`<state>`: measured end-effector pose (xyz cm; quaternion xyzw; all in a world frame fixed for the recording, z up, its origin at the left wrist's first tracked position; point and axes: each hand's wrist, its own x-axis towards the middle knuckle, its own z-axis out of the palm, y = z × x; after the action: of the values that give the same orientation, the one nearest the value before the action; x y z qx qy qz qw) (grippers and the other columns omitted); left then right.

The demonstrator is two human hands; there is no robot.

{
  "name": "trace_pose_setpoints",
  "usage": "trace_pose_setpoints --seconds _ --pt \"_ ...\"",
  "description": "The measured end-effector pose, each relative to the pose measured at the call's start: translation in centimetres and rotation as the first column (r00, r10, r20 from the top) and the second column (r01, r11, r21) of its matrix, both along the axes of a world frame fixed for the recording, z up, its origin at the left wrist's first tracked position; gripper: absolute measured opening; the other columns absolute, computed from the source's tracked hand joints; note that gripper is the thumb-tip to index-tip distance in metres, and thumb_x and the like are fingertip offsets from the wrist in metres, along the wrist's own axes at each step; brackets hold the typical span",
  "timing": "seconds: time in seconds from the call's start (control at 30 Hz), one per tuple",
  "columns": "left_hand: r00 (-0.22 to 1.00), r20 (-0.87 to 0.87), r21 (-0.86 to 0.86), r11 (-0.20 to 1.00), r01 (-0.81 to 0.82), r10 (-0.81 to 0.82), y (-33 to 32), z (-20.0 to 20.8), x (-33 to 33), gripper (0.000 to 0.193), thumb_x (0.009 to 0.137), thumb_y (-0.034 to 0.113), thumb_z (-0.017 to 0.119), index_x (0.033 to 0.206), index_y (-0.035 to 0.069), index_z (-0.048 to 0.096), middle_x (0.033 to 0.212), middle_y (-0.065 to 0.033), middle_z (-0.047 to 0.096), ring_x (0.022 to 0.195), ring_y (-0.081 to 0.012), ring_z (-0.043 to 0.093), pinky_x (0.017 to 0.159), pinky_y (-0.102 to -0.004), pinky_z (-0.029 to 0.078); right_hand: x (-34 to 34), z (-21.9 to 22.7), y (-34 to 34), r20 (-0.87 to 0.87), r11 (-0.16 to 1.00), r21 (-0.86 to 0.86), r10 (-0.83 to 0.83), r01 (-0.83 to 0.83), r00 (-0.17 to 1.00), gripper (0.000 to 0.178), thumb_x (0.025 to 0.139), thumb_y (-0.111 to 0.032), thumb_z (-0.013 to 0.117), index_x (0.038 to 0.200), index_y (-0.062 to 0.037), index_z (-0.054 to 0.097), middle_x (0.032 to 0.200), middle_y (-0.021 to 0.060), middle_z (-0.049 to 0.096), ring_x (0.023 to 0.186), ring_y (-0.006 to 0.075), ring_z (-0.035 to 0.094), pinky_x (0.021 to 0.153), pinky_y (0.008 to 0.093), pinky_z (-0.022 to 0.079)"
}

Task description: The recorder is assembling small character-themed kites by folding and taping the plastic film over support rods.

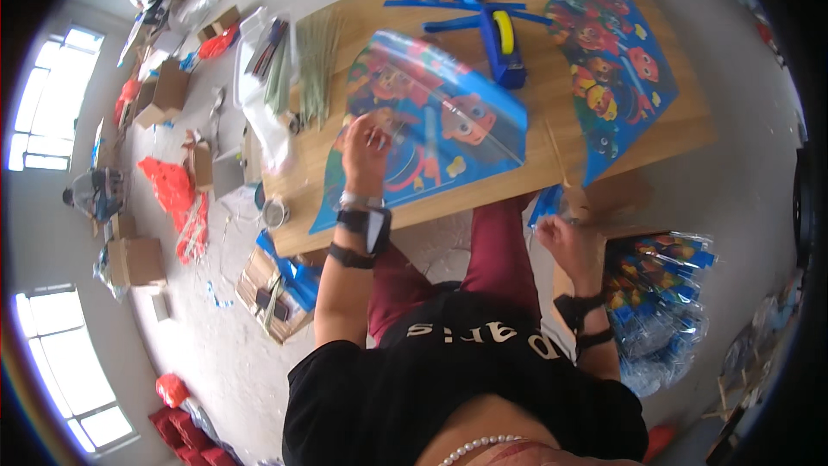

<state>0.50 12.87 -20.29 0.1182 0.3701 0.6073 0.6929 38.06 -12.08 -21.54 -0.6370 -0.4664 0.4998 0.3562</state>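
Observation:
A blue plastic kite sheet [483, 151] printed with cartoon figures lies across the table in front of me, its far and right parts bulging and shiny. My left hand [369, 142] is over its left part, fingers curled in; whatever they hold, if anything, is hidden. Below the table's front edge, my right hand [562, 243] has its fingers drawn together at a piece of blue plastic film [547, 204]. Farther right, a second printed sheet [617, 69] lies flat, its lower corner past the table edge. A blue tape dispenser [504, 52] with a yellow roll stands between the sheets.
Blue strips [448, 2] and a bundle of thin pale sticks [319, 60] lie on the wooden table [681, 125]. A white plastic bin [253, 56] stands at its left. By my right arm, a carton holds several packed printed kites [651, 293]. Cardboard boxes [136, 261] and red plastic [168, 185] litter the floor.

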Motion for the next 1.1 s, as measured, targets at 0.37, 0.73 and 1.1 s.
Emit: trace_pose_setpoints --seconds 0.37,0.73,1.1 --pt "0.892 0.0 -0.104 0.887 -0.45 0.453 -18.4 -6.1 -18.7 0.007 0.097 0.01 0.07 0.101 0.006 0.064 0.09 -0.0027 0.064 0.084 -0.0157 0.063 0.079 -0.0323 0.055 -9.1 -2.7 9.4 0.008 0.952 -0.007 0.307 -0.307 0.952 0.017 0.095 -0.009 0.071 0.109 -0.0023 0.063 0.095 0.0034 0.07 0.086 0.009 0.063 0.078 0.0257 0.051" --pt "0.869 -0.059 -0.144 0.857 -0.495 0.492 -21.3 -8.8 -19.5 0.01 0.097 0.008 0.07 0.107 0.007 0.067 0.096 -0.0055 0.07 0.089 -0.0194 0.068 0.08 -0.0327 0.057 -9.5 -3.5 10.8 -0.231 0.939 -0.202 0.229 -0.277 0.946 0.009 0.1 -0.017 0.067 0.105 -0.0098 0.065 0.093 -0.0032 0.064 0.087 0.006 0.062 0.082 0.0221 0.049" --pt "0.905 -0.04 -0.11 0.899 -0.425 0.423 -20.9 -8.2 -20.1 0.012 0.1 0.015 0.068 0.109 0.007 0.068 0.1 -0.0057 0.07 0.094 -0.0179 0.067 0.078 -0.031 0.055 -10.2 -3.4 12.7 -0.11 0.98 -0.101 0.161 -0.172 0.981 0.012 0.101 -0.017 0.064 0.107 -0.0064 0.066 0.097 -0.0025 0.065 0.094 0.0073 0.06 0.083 0.0243 0.047"
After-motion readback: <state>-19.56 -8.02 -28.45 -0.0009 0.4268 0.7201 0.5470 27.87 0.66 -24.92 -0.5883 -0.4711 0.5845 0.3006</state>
